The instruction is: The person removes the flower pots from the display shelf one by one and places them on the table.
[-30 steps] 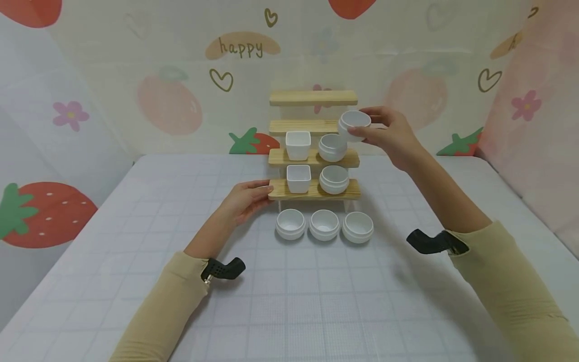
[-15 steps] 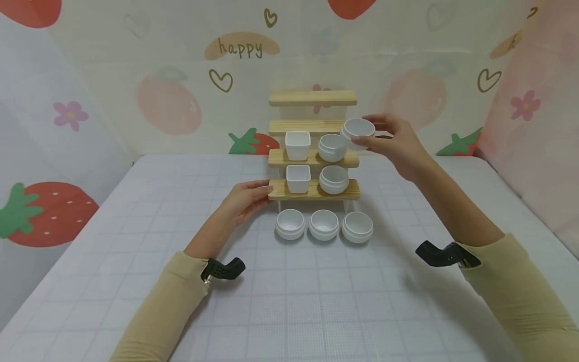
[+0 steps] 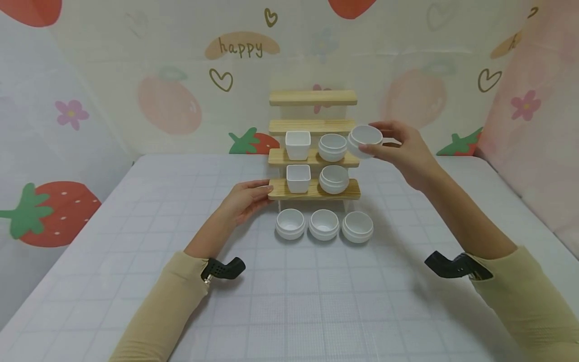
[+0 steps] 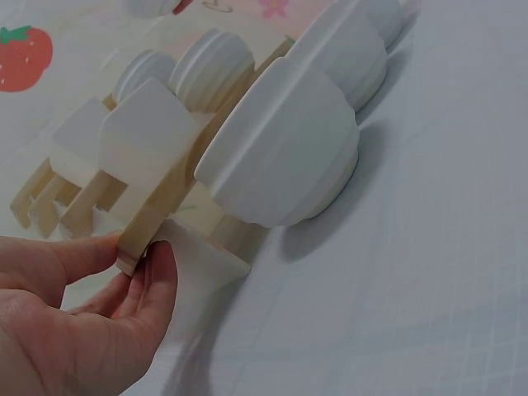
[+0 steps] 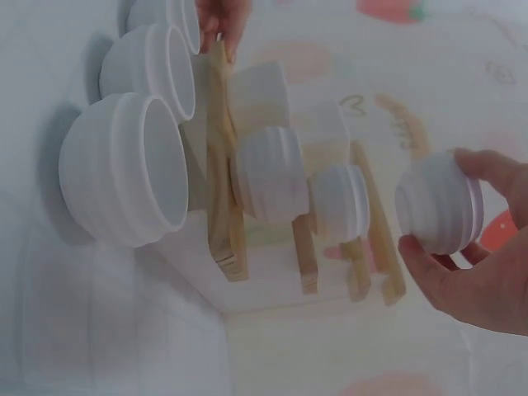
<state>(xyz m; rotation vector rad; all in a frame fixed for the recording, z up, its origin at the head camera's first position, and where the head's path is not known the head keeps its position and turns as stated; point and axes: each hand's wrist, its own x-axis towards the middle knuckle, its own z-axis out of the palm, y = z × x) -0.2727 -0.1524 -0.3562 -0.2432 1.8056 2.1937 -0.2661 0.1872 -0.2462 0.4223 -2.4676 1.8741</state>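
Note:
My right hand (image 3: 402, 151) holds a round white bowl (image 3: 364, 141) in the air at the right side of the tiered shelf, thumb in front and fingers behind its rim. My left hand (image 3: 246, 201) pinches the left end of the lowest wooden board (image 3: 278, 190); in the left wrist view the thumb (image 4: 87, 254) lies over the board and the fingers curl beneath it. That board carries a square white cup (image 3: 298, 179) and a round bowl (image 3: 333, 180). On the board above stand another square cup (image 3: 297, 146) and a round bowl (image 3: 332, 148).
Three round white bowls stand in a row on the table before the shelf: left bowl (image 3: 290, 224), middle bowl (image 3: 323, 225), right bowl (image 3: 358, 227). Two upper boards, the top board (image 3: 313, 97) and the one below (image 3: 312, 126), bear nothing. A patterned backdrop (image 3: 172, 30) hangs behind.
My right hand has moved down and to the right with the round bowl, away from the upper board. The left hand stays on the lowest board, and the other cups and bowls keep their places.

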